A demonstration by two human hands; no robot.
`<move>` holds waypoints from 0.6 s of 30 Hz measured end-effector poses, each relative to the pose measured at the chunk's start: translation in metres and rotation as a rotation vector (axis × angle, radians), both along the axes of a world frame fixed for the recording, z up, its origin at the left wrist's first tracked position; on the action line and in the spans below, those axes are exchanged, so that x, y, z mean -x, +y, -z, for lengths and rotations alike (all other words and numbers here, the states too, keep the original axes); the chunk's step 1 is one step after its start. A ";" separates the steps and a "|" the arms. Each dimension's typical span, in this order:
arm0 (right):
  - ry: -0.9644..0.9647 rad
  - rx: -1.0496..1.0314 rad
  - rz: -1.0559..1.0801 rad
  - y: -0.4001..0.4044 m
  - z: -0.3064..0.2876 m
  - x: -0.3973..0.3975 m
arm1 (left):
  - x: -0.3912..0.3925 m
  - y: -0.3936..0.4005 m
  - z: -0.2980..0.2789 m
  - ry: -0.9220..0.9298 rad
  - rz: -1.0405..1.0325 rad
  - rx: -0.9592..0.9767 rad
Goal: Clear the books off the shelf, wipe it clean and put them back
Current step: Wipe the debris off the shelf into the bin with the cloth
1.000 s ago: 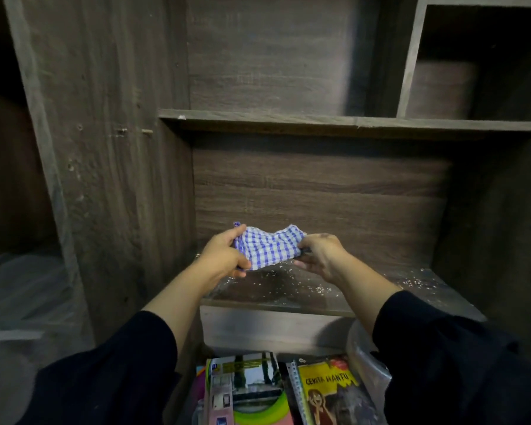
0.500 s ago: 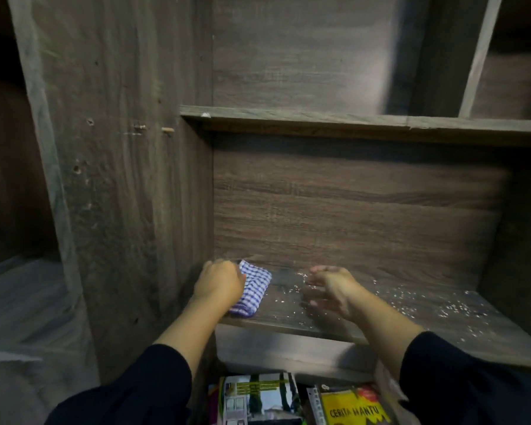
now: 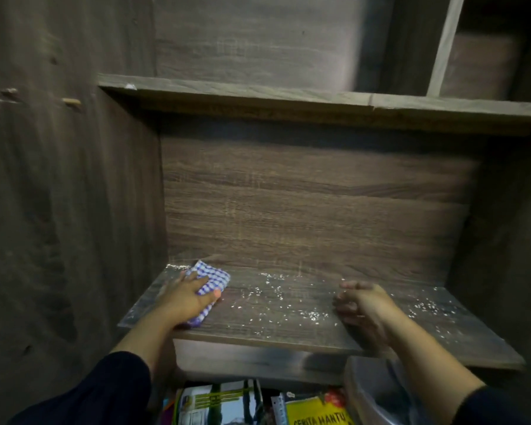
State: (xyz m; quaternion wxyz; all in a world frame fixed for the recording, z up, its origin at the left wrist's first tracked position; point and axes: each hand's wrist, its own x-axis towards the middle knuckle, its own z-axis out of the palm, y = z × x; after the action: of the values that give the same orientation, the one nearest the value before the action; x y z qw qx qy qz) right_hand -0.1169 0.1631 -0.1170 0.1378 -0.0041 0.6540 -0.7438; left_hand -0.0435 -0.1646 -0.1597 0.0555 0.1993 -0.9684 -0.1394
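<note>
Your left hand (image 3: pixel 187 297) presses flat, fingers spread, on a blue-and-white checked cloth (image 3: pixel 209 286) at the left end of the dark wood-grain shelf (image 3: pixel 288 329), close to the back corner. The cloth is folded and lies partly under your palm, so that grip is pressing down on it rather than closed around it.

Your right hand (image 3: pixel 360 305) rests on its edge on the shelf, well apart from the cloth, fingers loosely curled and holding nothing.

White crumbs (image 3: pixel 273 302) are scattered across the shelf between your 2 hands and on to the right.

The books (image 3: pixel 215 403) are off the shelf, stacked below its front edge; a yellow-covered book (image 3: pixel 316 414) lies beside them. A clear plastic container (image 3: pixel 377 391) sits under your right forearm.
</note>
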 end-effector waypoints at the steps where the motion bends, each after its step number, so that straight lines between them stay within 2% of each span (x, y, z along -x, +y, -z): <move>1: 0.018 0.003 0.017 0.001 -0.001 0.005 | 0.000 0.000 0.002 -0.021 -0.015 0.025; 5: 0.049 0.087 0.012 0.005 -0.009 0.016 | 0.014 0.030 0.005 0.013 -0.124 0.115; 9: 0.072 0.044 0.009 0.014 -0.011 0.016 | 0.044 0.108 0.009 0.114 -0.149 -0.044; 10: 0.068 0.022 0.018 0.016 -0.010 0.015 | 0.052 0.129 0.010 0.137 -0.129 -0.133; 12: 0.060 0.010 0.031 0.022 -0.008 0.015 | 0.063 0.167 0.004 0.265 -0.094 -0.467; 14: 0.051 0.032 0.037 0.027 -0.007 0.016 | 0.070 0.178 -0.013 0.432 -0.055 -0.807; 15: 0.050 0.041 0.038 0.030 -0.008 0.016 | 0.073 0.173 -0.023 0.518 -0.066 -0.895; 16: 0.052 0.048 0.040 0.033 -0.010 0.017 | 0.075 0.158 -0.032 0.582 -0.089 -0.892; 18: 0.066 0.030 0.040 0.040 -0.011 0.017 | 0.066 0.119 -0.052 0.684 -0.152 -0.699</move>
State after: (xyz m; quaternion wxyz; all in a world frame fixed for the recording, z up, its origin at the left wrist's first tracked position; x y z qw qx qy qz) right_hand -0.1343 0.2032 -0.1065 0.1011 -0.0180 0.6468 -0.7557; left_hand -0.1098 -0.0457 -0.1081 0.3101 0.2187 -0.7728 -0.5088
